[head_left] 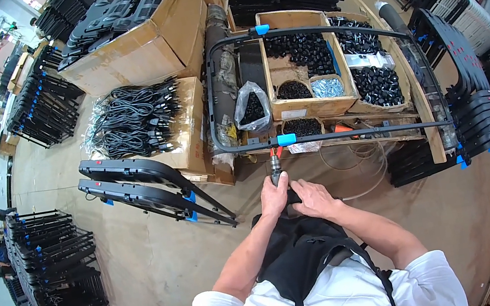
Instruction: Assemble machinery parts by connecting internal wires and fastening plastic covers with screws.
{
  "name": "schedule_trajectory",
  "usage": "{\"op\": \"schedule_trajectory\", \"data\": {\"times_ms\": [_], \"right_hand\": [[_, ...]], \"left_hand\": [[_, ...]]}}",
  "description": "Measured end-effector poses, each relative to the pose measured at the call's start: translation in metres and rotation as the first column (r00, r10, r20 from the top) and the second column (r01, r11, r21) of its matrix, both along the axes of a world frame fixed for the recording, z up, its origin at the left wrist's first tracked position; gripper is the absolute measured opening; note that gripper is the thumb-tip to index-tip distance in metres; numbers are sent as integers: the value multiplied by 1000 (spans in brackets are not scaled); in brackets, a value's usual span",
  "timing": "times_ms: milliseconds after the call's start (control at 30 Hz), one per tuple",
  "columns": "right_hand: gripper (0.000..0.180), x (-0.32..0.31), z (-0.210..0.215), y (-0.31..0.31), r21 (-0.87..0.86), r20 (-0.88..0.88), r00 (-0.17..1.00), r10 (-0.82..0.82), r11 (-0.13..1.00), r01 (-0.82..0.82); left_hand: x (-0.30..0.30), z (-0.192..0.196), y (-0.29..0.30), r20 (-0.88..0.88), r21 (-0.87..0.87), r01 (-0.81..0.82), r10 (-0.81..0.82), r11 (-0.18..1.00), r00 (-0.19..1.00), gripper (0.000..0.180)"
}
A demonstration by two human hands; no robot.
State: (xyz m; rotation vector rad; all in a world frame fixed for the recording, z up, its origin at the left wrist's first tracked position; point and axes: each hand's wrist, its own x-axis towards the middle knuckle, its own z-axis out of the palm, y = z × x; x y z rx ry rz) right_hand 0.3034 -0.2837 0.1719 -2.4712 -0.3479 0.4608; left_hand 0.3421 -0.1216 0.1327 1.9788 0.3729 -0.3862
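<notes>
My left hand (273, 195) wraps around the front of a power screwdriver (275, 169), whose tip points at the near bar of a black metal tube frame (333, 135). My right hand (311, 197) grips the rear of the same tool. The tip sits just below a blue plastic clip (285, 139) on that bar. The frame lies flat across wooden boxes in front of me, with a second blue clip (262, 29) on its far bar.
Wooden boxes (308, 68) under the frame hold black plastic parts and bagged hardware. A cardboard box with coiled black cables (136, 120) stands to the left, two black folded frames (147, 185) lean below it. Stacks of black frames (53, 282) fill the left, more stacks (475, 114) on the right.
</notes>
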Motion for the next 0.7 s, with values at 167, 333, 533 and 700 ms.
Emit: {"op": "schedule_trajectory", "data": {"times_ms": [167, 333, 533, 700], "right_hand": [[51, -6, -4, 9, 58, 121, 993, -2, 998, -5], [52, -11, -7, 8, 62, 113, 994, -5, 998, -2], [52, -16, -7, 10, 59, 82, 997, 0, 998, -5], [51, -22, -6, 9, 87, 108, 994, -7, 996, -3]], "left_hand": [[-3, -11, 3, 12, 14, -17, 17, 1000, 1000, 55], [-8, -7, 2, -21, -50, -10, 9, 999, 1000, 61], [-16, -15, 5, 23, -14, -23, 23, 1000, 999, 52], [-21, -17, 5, 41, -55, -33, 35, 998, 999, 50]]}}
